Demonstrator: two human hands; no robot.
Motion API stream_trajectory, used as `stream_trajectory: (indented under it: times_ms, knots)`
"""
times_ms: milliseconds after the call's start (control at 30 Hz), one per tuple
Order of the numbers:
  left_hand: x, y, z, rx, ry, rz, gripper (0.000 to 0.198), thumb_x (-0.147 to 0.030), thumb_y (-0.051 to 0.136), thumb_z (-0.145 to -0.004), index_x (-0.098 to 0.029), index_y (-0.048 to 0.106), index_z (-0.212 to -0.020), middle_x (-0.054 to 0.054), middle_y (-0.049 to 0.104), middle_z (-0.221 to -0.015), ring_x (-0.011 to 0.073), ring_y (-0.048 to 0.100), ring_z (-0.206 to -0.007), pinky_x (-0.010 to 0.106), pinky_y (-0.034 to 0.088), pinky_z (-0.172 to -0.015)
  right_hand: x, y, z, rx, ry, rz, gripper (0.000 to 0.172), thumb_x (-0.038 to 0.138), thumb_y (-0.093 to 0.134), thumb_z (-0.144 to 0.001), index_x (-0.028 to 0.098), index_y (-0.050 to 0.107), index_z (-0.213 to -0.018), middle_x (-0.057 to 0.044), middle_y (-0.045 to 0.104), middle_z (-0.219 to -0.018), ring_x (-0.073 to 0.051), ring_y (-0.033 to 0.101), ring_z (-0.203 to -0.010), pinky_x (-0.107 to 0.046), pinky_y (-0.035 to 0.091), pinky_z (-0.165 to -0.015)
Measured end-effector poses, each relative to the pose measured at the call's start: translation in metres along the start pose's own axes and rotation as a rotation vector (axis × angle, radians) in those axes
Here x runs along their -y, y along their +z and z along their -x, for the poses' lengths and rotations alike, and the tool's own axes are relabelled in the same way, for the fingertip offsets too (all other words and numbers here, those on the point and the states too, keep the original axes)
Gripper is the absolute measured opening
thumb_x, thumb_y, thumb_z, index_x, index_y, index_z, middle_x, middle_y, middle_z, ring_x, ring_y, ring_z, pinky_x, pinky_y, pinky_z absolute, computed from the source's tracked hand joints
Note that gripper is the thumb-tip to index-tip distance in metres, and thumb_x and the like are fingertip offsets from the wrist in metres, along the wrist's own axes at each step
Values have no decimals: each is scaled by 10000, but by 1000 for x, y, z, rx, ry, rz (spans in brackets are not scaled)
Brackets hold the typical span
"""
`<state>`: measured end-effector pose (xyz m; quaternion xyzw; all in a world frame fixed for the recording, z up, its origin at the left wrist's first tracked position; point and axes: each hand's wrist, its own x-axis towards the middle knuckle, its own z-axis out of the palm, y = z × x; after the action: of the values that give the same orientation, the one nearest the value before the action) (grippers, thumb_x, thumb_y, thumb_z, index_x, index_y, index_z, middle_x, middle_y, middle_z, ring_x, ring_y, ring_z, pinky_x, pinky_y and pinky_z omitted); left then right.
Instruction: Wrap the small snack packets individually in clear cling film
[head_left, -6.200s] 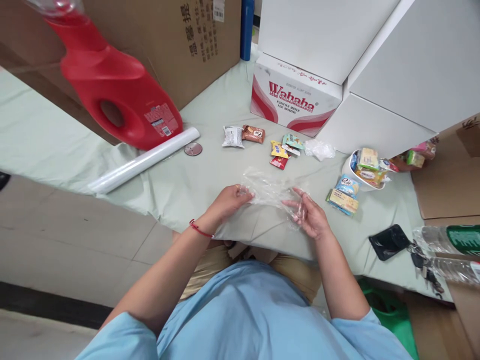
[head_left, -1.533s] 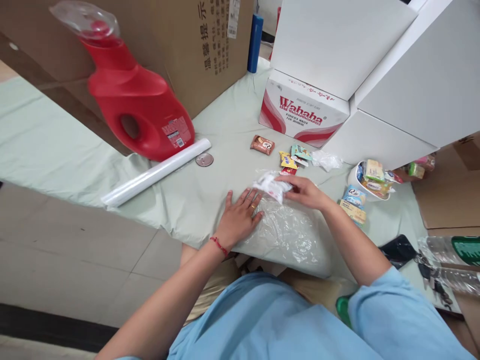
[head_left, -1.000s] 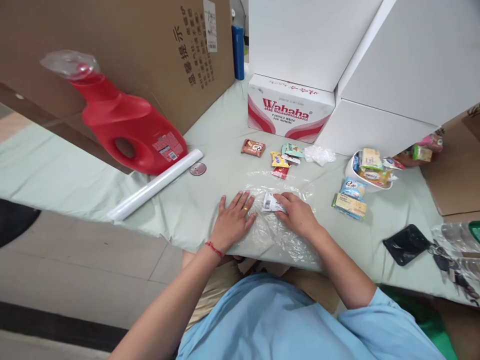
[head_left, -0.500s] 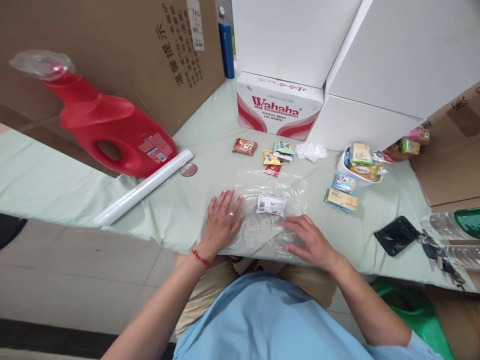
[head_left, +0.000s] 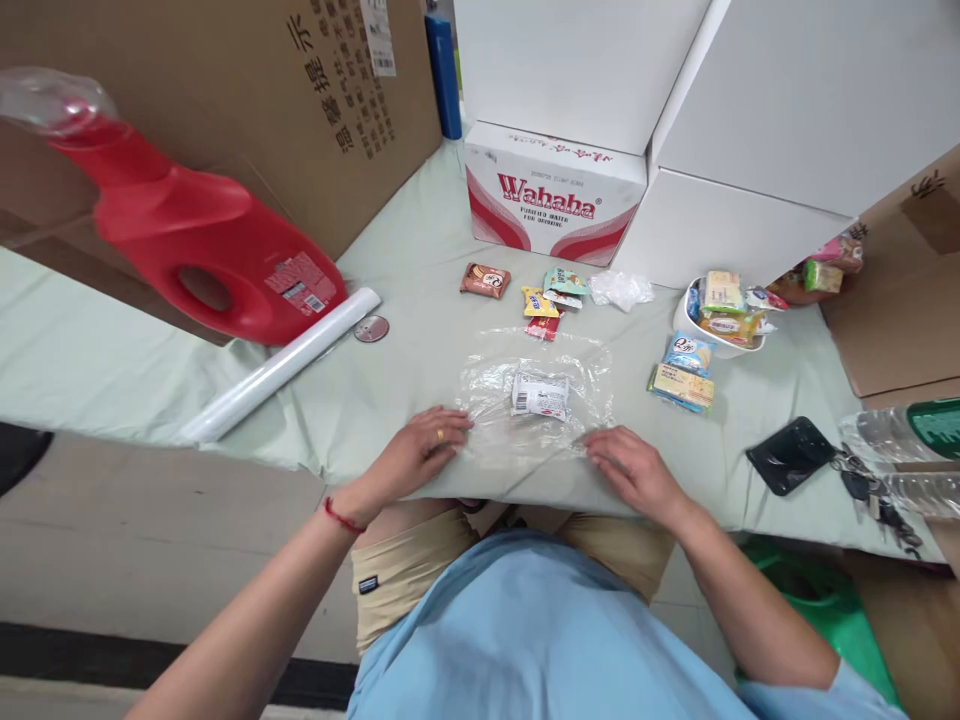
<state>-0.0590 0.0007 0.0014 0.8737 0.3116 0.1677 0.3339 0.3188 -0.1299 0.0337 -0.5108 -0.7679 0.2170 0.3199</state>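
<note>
The bare left hand, wearing a gold-coloured ring, is keeping its fingers close together and slightly bent, their tips touching the left edge of one clear, crinkled plastic sheet at the centre of the frame. The bare right hand is curving its fingers loosely inward, the tips meeting the sheet's lower right edge. Whether either thumb is pinching the film, I cannot tell.

One white, printed, pillow-shaped packet is lying on the sheet, between the two sets of fingertips and a little above them in the frame, touching neither hand.

Above the sheet, four small packets are lying in view: one brown, one yellow, one mint-green and one red; a whitish edge is showing beneath the mint-green one. One crumpled clump of translucent plastic is sitting to their right. At centre right, one white bowl is holding several packets, too overlapped to count.
</note>
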Motion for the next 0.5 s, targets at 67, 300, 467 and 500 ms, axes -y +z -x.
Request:
stream_trajectory:
  times_ms: [67, 300, 467, 500]
  knots:
    - [0, -13, -19, -40, -81, 96, 296, -427, 505, -1018, -241, 734, -1025, 88, 795, -1204, 266, 721, -1187, 487, 505, -1136, -5, -15, -21, 22, 81, -43, 153, 258, 548, -1051, 238, 700, -1046, -49, 769, -980, -192, 710, -897, -318, 556, -830]
    - [-1, -39, -113, -109, -358, 93, 306, -441, 562, -889, -183, 712, -959, 71, 784, -1011, 266, 721, -975, 416, 558, -976, -46, -35, -91, 27, 401, 2, 179, 317, 582, -938, 194, 712, -939, -15, 740, -788, -169, 657, -723, -259, 459, -696]
    - [15, -37, -120, -316, -455, -52, 288, -318, 609, -833, -144, 686, -1050, 157, 690, -1206, 336, 639, -1199, 508, 473, -1125, -62, -37, -98, 211, 542, 283, 230, 288, 549, -943, 192, 748, -1008, -39, 763, -839, -184, 642, -719, -268, 405, -657]
    - [17, -37, -111, -421, -451, -82, 273, -313, 613, -848, -156, 677, -1063, 166, 671, -1232, 342, 619, -1236, 526, 454, -1149, -63, -41, -96, 215, 531, 336, 259, 315, 544, -963, 196, 754, -1055, -54, 775, -892, -195, 654, -752, -278, 416, -676]
